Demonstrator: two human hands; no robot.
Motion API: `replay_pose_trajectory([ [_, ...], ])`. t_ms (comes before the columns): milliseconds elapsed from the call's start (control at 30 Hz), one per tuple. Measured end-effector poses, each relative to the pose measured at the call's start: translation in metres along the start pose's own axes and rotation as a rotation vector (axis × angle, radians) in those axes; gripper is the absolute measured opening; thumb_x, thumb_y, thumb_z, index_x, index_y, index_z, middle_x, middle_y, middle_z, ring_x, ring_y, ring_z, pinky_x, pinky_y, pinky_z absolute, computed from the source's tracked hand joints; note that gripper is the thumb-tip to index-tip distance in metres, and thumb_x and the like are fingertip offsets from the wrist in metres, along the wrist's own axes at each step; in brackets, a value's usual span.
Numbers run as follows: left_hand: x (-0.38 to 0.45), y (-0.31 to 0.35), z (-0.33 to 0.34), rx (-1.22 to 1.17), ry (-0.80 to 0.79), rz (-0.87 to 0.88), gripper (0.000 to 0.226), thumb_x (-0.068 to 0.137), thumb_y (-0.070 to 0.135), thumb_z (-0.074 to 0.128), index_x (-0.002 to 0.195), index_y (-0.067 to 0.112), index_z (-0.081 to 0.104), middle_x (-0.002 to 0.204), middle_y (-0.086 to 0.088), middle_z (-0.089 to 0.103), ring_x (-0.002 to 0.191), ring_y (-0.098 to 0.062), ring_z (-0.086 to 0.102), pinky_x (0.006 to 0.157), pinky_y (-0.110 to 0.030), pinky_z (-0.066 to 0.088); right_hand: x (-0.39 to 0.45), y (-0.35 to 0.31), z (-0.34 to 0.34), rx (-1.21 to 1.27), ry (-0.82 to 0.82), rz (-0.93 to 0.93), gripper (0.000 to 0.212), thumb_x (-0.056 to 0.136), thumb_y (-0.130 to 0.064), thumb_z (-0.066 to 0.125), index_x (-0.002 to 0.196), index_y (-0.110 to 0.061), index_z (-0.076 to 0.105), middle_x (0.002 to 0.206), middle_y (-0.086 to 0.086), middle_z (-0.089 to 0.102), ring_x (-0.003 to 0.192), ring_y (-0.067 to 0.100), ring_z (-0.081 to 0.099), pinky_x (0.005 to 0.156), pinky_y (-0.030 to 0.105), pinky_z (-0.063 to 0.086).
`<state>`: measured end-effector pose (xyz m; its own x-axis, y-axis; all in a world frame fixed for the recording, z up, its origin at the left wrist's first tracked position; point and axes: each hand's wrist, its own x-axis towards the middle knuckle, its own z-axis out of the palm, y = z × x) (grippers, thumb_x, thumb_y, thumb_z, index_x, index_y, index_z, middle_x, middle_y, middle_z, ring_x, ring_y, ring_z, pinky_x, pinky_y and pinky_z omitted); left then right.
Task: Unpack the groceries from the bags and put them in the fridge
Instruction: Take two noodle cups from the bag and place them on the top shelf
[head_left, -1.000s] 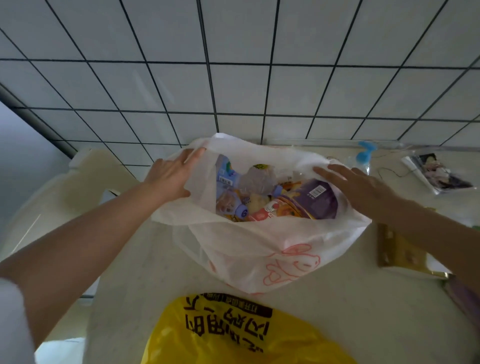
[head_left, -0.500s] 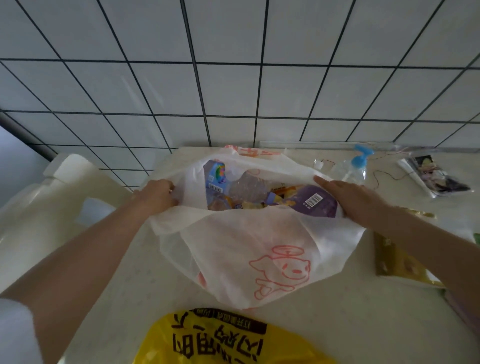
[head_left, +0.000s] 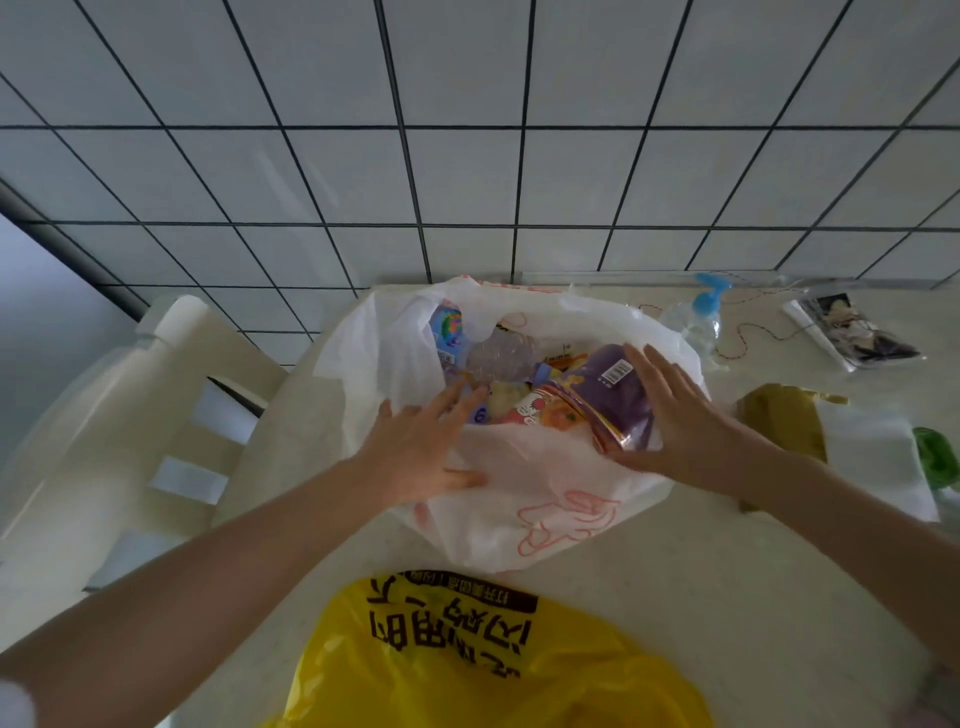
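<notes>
Stage: I judge the unpacking barely begun; nothing visible has left a bag, and no fridge shows in the frame.
White bag (head_left: 519, 488): it sits at centre frame on the pale counter (head_left: 727, 597), its mouth spread open and full of groceries.
Left hand (head_left: 415, 457): I see my fingers straight and loose, reaching over the bag's near rim toward the packets, thumb lying on the plastic, gripping nothing.
Right hand (head_left: 675, 415): fingers spread flat against the purple packet (head_left: 618, 400) at the right of the bag's mouth, thumb under its lower edge; I would call it a touch, not yet a lift.
Contents: a crinkled clear pack (head_left: 498, 353), a blue carton (head_left: 447, 332) and fruit-printed pouches all remain inside.
Yellow bag (head_left: 493, 670): at lower centre, untouched, its contents hidden.
Right of frame: a gold packet (head_left: 779, 421) and a blue-capped spray bottle (head_left: 701, 317) lie apart from the bags.
Left to do: by my reading, every item, both bags, and the trip to the fridge.
</notes>
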<state>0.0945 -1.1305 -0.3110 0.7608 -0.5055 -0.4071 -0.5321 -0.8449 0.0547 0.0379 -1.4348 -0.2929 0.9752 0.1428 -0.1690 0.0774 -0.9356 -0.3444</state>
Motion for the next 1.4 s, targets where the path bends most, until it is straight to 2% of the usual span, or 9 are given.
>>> replay_pose_trajectory([
  [100,-0.014,-0.012,0.027,0.063,0.027,0.084,0.101,0.080,0.074,0.050,0.146,0.047,-0.021,0.162,0.004,-0.014,0.127,-0.037,0.047,0.106,-0.058,0.033,-0.027,0.015,0.022,-0.133,-0.058,-0.019,0.133,0.057,-0.083,0.056,0.146,-0.029,-0.026,0.158,0.007,-0.022,0.144,0.023,-0.011,0.112,0.048,0.011],
  [233,-0.037,-0.030,0.066,0.283,0.074,0.315,0.076,0.088,0.071,0.033,0.152,0.044,0.002,0.163,0.000,0.009,0.124,-0.052,0.048,0.093,-0.062,0.047,-0.056,0.029,0.053,-0.034,-0.007,0.032,0.128,0.059,-0.078,0.053,0.148,-0.024,-0.022,0.157,0.014,-0.018,0.146,0.035,-0.003,0.110,0.053,0.028],
  [400,-0.050,-0.033,0.065,0.317,-0.162,0.333,0.071,0.091,0.069,0.031,0.139,0.058,-0.021,0.154,0.012,-0.032,0.142,-0.049,-0.014,0.111,-0.067,-0.005,-0.074,0.036,0.068,-0.090,0.067,-0.045,0.080,0.076,-0.050,0.064,0.142,-0.013,0.038,0.156,0.025,0.014,0.136,0.041,0.036,0.090,0.051,0.052],
  [533,-0.047,-0.015,0.041,0.473,-0.076,0.368,0.063,0.083,0.068,0.026,0.135,0.040,0.049,0.146,-0.001,0.048,0.125,-0.055,0.045,0.098,-0.078,0.026,-0.088,0.050,0.078,-0.301,-0.057,-0.097,0.043,0.085,-0.051,0.049,0.111,-0.024,0.069,0.154,0.024,0.022,0.134,0.043,0.038,0.085,0.054,0.055],
  [667,-0.033,0.008,0.018,0.231,0.164,0.339,0.058,0.096,0.057,0.026,0.099,0.025,0.074,0.111,0.002,0.070,0.113,-0.029,0.063,0.100,-0.067,0.037,-0.084,0.033,0.056,-0.298,0.063,-0.085,0.041,0.085,-0.047,0.047,0.091,-0.018,0.076,0.138,0.019,0.050,0.122,0.041,0.052,0.080,0.054,0.056],
  [767,-0.015,0.023,-0.007,-0.046,0.378,0.351,0.037,0.094,0.038,0.044,0.114,0.017,0.067,0.116,-0.002,0.066,0.109,-0.022,0.062,0.097,-0.044,0.046,-0.065,0.007,0.026,-0.226,0.283,-0.046,0.035,0.087,-0.037,0.056,0.103,-0.008,0.069,0.121,0.014,0.061,0.115,0.034,0.056,0.083,0.048,0.056],
  [967,0.023,0.042,-0.033,0.151,0.057,0.434,0.080,0.091,0.031,0.060,0.154,0.024,0.011,0.161,0.002,0.012,0.148,-0.020,0.011,0.117,-0.041,0.027,-0.004,-0.027,0.005,-0.115,0.239,0.011,0.068,0.082,-0.047,0.066,0.134,-0.009,0.044,0.138,0.011,0.048,0.123,0.033,0.048,0.101,0.047,0.046],
  [1167,0.041,0.044,-0.023,0.198,0.194,0.527,0.081,0.085,0.032,0.070,0.151,0.023,0.023,0.155,-0.006,0.025,0.138,-0.026,0.034,0.105,-0.040,0.041,0.037,-0.040,0.000,-0.190,0.023,0.093,0.086,0.078,-0.045,0.069,0.145,-0.018,0.023,0.152,0.016,0.022,0.132,0.039,0.033,0.106,0.045,0.037],
  [1400,0.042,0.044,0.003,0.099,0.223,0.557,0.102,0.069,0.009,0.079,0.148,0.031,0.018,0.152,-0.009,0.027,0.119,-0.035,0.048,0.076,-0.046,0.057,0.040,-0.020,-0.002,-0.224,-0.114,0.247,0.088,0.066,-0.057,0.070,0.135,-0.020,0.030,0.110,0.012,0.048,0.092,0.028,0.048,0.074,0.036,0.050],
])
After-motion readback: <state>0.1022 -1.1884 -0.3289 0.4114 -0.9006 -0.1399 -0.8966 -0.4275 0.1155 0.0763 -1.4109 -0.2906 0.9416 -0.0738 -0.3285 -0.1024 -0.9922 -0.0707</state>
